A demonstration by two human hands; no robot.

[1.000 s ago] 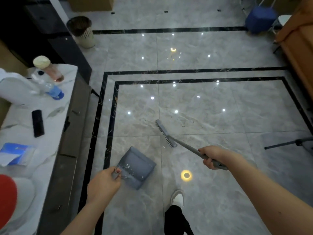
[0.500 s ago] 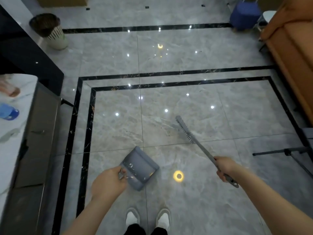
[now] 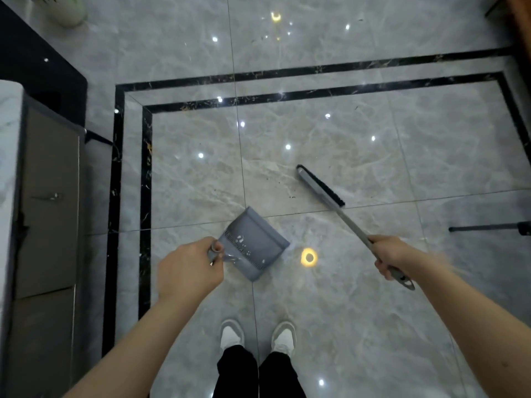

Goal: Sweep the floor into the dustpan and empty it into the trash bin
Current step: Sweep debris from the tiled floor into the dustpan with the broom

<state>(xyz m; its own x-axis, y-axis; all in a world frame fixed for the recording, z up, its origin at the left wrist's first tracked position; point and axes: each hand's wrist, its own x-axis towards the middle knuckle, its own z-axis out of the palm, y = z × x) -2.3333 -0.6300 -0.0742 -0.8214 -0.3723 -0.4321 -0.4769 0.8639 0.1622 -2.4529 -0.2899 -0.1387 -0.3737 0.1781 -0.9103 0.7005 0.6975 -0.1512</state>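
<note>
I observe one grey dustpan (image 3: 253, 244), a shallow square scoop with a ribbed strip along its back edge and a few pale specks inside; it sits in front of the feet, over the joint between two tiles, its mouth pointing up and to the right. My left hand (image 3: 188, 271) grips its short handle, fingers (image 3: 217, 247) curled round it. I observe one brush (image 3: 321, 186) with a long grey handle and a row of black bristles; the head lies low over the floor (image 3: 330, 326), up and to the right of the dustpan and apart from it. My right hand (image 3: 392, 257) grips the handle near its end, fingers wrapped closed, with the hanging-hole tip sticking out below the fist. A few dark specks lie on the tile between brush head and dustpan. The floor is glossy grey marble with two black border lines and many light reflections. One trash bin (image 3: 64, 10), pale and partly cut off by the frame, stands at the upper left, well apart from the dustpan. One counter (image 3: 11, 139) with grey cabinet fronts runs along the left edge. Two white shoes (image 3: 231, 336) show at the bottom.
</note>
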